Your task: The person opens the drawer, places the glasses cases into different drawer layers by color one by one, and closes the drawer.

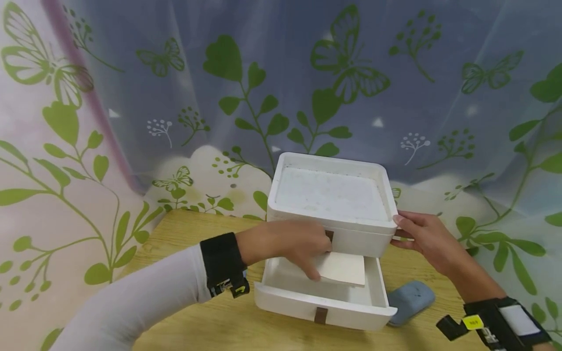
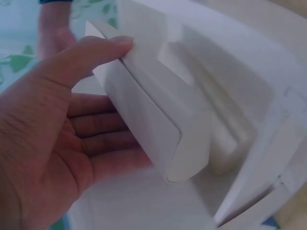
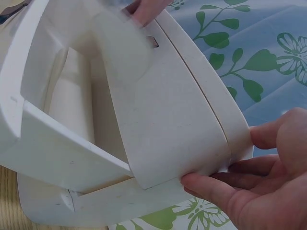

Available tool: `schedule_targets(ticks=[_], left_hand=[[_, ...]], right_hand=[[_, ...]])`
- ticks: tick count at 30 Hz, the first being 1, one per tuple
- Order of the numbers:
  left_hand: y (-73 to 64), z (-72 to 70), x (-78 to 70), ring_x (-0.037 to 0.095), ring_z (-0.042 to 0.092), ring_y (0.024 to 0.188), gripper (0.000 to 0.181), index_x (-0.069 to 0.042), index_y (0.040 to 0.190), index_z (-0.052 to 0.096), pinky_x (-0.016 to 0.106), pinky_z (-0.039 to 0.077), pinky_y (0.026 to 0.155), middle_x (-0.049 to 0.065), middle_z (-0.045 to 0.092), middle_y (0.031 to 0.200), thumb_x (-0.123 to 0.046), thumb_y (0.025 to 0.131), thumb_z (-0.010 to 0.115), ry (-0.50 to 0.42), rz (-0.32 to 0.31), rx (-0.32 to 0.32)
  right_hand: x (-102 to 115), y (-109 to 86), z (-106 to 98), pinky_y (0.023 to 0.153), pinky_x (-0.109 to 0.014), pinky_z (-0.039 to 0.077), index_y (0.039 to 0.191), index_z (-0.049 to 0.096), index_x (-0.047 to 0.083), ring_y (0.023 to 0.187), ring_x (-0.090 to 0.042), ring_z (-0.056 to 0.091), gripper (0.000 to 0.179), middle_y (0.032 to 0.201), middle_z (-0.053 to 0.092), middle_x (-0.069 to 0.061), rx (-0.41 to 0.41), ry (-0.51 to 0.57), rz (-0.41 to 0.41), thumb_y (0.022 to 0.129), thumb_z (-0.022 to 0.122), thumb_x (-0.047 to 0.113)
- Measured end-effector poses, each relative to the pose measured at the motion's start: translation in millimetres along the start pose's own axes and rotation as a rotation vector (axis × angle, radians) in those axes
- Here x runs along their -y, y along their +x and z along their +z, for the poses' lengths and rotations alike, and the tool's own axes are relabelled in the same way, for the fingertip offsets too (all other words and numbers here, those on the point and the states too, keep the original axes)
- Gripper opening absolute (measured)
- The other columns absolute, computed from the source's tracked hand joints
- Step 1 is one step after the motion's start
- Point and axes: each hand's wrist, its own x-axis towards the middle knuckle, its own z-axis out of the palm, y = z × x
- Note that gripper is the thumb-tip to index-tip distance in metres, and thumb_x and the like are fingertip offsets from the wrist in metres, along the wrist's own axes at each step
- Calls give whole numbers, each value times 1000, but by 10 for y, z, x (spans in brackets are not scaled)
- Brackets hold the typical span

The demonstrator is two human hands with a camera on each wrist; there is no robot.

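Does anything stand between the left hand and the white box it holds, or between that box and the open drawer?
Nothing visible separates the left hand from the white box, which it grips directly. Within the open drawer, a second white object takes up some space, and the upper drawer overhangs its rear.

The white rounded two-tier drawer box looks like moulded plastic, smooth with a low sheen; its shallow top tray is flecked with dark specks. The brown strip-shaped pull tab looks matt, like leather or cloth. The white oblong flapped case is smooth and matt, stiff card or plastic; which cannot be told. The yellow wood-grained tabletop has a dull finish. The leaf-and-butterfly-printed blue curtain looks like thin, creased, slightly shiny sheeting. The black wristband and the pale grey sleeve are matt cloth.
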Motion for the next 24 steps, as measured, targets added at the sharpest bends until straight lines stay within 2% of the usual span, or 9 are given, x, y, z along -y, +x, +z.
schedule_targets(ticks=[4, 9, 12, 15, 19, 24], left_hand=[[94, 92, -19, 6, 41, 65, 39, -13, 96, 68, 17, 32, 56, -9, 47, 73, -49, 86, 81, 49, -6, 44], [173, 166, -60, 7, 44, 71, 38, -15, 97, 66, 20, 37, 60, -8, 51, 82, -49, 87, 82, 28, -61, 130], [203, 214, -97, 8, 46, 72, 36, -17, 97, 66, 22, 41, 61, -8, 54, 84, -48, 87, 81, 49, -63, 170], [243, 254, -117, 8, 46, 70, 36, -17, 91, 64, 22, 40, 60, -9, 52, 81, -49, 87, 80, 96, -39, 175], [287, 267, -127, 8, 43, 65, 37, -18, 83, 59, 22, 38, 56, -9, 47, 75, -48, 85, 80, 106, -34, 175], [297, 320, -149, 8, 44, 65, 37, -18, 85, 61, 22, 38, 55, -9, 48, 75, -48, 86, 81, 99, -46, 188]], right_hand=[[-7, 12, -1, 96, -38, 61, 160, 27, -7, 136, -45, 58, 68, 160, 39, -34, -1, 0, 4, 112, 44, 38], [-14, 18, 2, 96, -38, 61, 161, 27, -6, 135, -42, 60, 67, 160, 39, -33, 1, 14, 6, 112, 44, 37], [-14, 16, 11, 96, -38, 61, 160, 27, -7, 135, -42, 60, 67, 160, 39, -33, 3, 18, 9, 112, 44, 37], [-5, 12, 15, 96, -38, 60, 160, 27, -7, 136, -45, 58, 67, 160, 38, -34, 4, 15, 2, 112, 44, 37], [9, 7, 9, 97, -39, 60, 161, 27, -6, 137, -48, 55, 68, 160, 39, -33, 2, 5, -3, 112, 44, 38], [5, 3, 7, 97, -40, 60, 161, 26, -6, 138, -49, 54, 69, 160, 39, -33, 1, 0, 5, 112, 43, 39]])
